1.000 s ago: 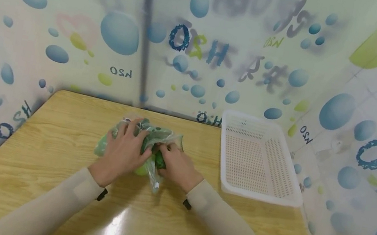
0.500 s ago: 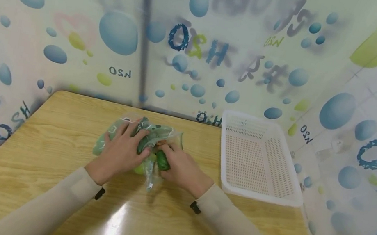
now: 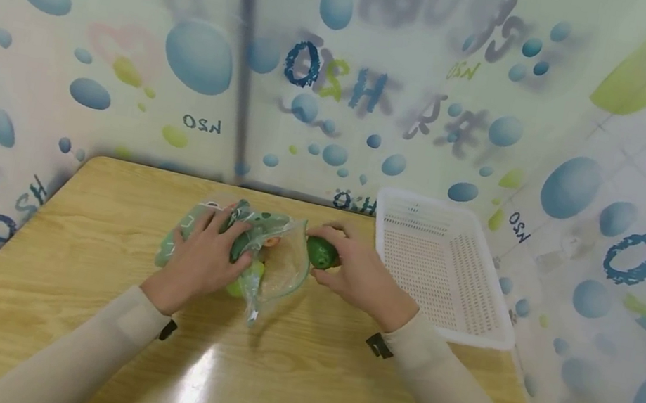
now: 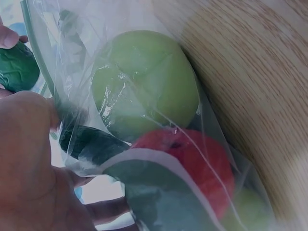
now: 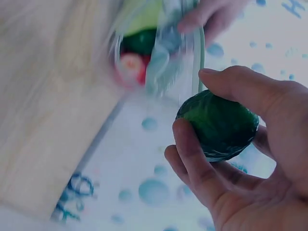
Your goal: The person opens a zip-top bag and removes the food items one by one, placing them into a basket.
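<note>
My right hand [image 3: 364, 276] holds a dark green avocado [image 3: 322, 255] between thumb and fingers, just right of the mouth of a clear zip bag [image 3: 287, 263]. The bag has a green printed pattern and lies on the table, its mouth facing right. My left hand [image 3: 198, 265] grips the bag's upper side. Through the plastic in the left wrist view show a large pale green fruit [image 4: 144, 82], a red fruit [image 4: 207, 166] and a dark green item [image 4: 94, 144] of unclear kind. Part of the contents is hidden under the left hand and the print.
A white perforated plastic basket [image 3: 503, 328] stands at the right of the wooden table [image 3: 293, 382], close behind the right hand. Patterned walls [image 3: 286, 117] with blue and green dots border the table's back and sides.
My right hand has come out of the bag's mouth with the avocado and moved right, towards the basket. The left hand has stayed on the bag, and the mouth now gapes wider.
</note>
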`<action>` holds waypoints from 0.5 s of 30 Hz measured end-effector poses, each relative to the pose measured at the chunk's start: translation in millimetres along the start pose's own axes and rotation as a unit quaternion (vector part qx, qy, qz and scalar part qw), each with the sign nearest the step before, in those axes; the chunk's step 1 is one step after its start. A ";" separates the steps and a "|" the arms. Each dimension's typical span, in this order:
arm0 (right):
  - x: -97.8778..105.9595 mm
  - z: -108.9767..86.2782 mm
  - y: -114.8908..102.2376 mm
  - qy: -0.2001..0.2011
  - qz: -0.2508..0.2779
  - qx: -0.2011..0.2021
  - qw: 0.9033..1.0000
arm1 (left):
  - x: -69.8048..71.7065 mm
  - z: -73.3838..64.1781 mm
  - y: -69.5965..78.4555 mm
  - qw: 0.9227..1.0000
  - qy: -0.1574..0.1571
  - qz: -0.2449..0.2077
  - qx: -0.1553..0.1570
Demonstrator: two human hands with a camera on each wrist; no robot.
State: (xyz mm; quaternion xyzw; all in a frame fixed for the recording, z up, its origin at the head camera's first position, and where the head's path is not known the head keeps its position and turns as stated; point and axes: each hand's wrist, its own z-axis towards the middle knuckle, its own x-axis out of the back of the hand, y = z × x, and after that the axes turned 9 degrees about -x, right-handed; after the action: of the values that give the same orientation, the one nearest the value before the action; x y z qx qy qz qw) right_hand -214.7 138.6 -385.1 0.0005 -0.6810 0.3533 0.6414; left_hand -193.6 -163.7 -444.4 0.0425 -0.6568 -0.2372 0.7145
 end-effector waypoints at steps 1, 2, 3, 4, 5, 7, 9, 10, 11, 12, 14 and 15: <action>6.3 -0.8 3.8 0.006 0.004 -0.005 1.000 | 0.5 -0.5 -0.7 1.000 -0.001 0.000 0.001; 12.8 -1.7 8.0 0.013 0.005 -0.011 1.000 | 1.0 -1.0 -1.3 1.000 0.000 0.000 0.001; 18.8 -2.3 13.3 0.018 0.004 -0.016 1.000 | 1.5 -1.7 -1.7 1.000 0.001 0.002 0.001; 24.9 -2.8 19.1 0.023 0.002 -0.021 1.000 | 1.9 -2.3 -2.4 1.000 0.000 0.004 0.002; 30.4 -3.0 25.9 0.028 -0.004 -0.027 0.999 | 2.3 -3.0 -2.9 1.000 -0.001 0.005 0.002; 42.3 -3.2 39.7 0.033 -0.014 -0.048 0.998 | 3.0 -4.6 -3.8 1.000 -0.002 0.011 0.003; 54.0 -1.7 54.9 0.034 -0.026 -0.069 0.997 | 3.6 -5.7 -4.7 1.000 -0.003 0.012 0.003; 59.8 -0.5 62.7 0.034 -0.034 -0.080 0.996 | 4.0 -6.2 -5.1 1.000 -0.002 0.011 0.003; 65.3 1.0 70.3 0.033 -0.040 -0.091 0.994 | 4.5 -6.8 -5.2 1.000 -0.001 0.012 0.002; 70.7 3.0 78.6 0.029 -0.047 -0.101 0.993 | 5.0 -7.2 -5.5 1.000 -0.001 0.012 0.001; 79.2 8.1 94.8 0.021 -0.060 -0.115 0.991 | 6.0 -7.8 -6.3 1.000 0.000 0.012 0.000; 82.1 10.8 103.1 0.016 -0.066 -0.120 0.990 | 6.5 -8.5 -6.7 1.000 0.000 0.014 -0.001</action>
State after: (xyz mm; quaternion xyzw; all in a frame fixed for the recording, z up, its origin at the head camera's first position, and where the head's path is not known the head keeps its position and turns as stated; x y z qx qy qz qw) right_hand -285.5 247.9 -362.0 -0.0373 -0.7067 0.2260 0.6694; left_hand -187.2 -174.3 -442.0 0.0328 -0.6574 -0.2274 0.7177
